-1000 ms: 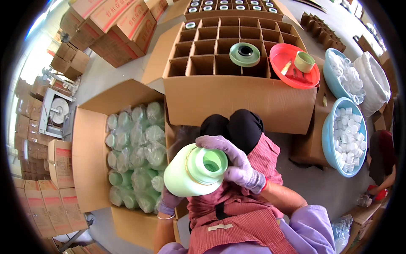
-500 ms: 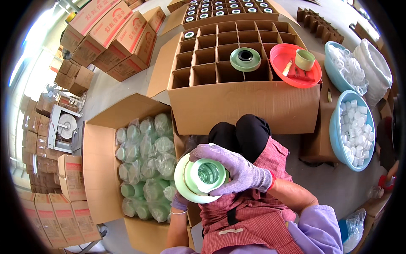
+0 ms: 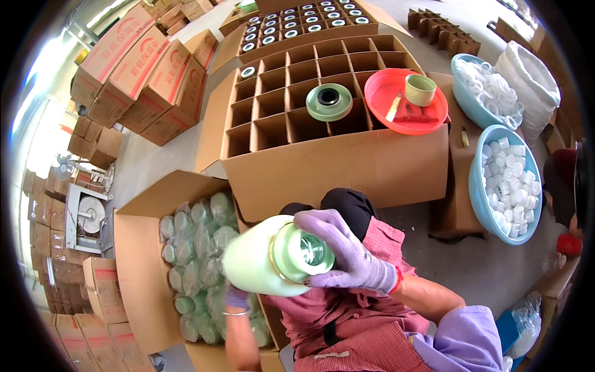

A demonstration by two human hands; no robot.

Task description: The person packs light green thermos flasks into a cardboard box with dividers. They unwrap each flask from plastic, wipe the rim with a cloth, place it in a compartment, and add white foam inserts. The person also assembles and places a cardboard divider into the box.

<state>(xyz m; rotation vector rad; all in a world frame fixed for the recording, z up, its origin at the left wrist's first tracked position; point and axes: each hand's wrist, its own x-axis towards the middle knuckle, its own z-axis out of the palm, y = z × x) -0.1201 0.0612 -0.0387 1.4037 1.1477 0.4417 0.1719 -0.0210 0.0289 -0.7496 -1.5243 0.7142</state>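
A pale green thermos flask (image 3: 255, 257) lies tilted across my lap, its open mouth facing up and to the right, with shiny glass inside. My right hand (image 3: 350, 254), in a purple-grey glove, is closed round the neck, thumb below and fingers above the mouth. At the flask's lower left side is my left hand (image 3: 238, 297), also gloved and slightly blurred; it supports the body from underneath, and its fingers are hidden. To the left, an open carton (image 3: 141, 273) contains several rows of green plastic-wrapped flask parts (image 3: 198, 273).
Ahead stands a divided carton (image 3: 334, 167) bearing a green flask piece (image 3: 328, 110) and a red tray (image 3: 378, 93) with a green cup (image 3: 419, 90). On the right are blue basins of white caps (image 3: 511, 186) and white rings (image 3: 486, 87). Stacked cartons (image 3: 133, 74) stand at far left.
The flask has tipped from mouth-toward-view to lying more sideways, so its long body now shows at the left. My right hand stays on its neck. The whole view has shifted slightly.
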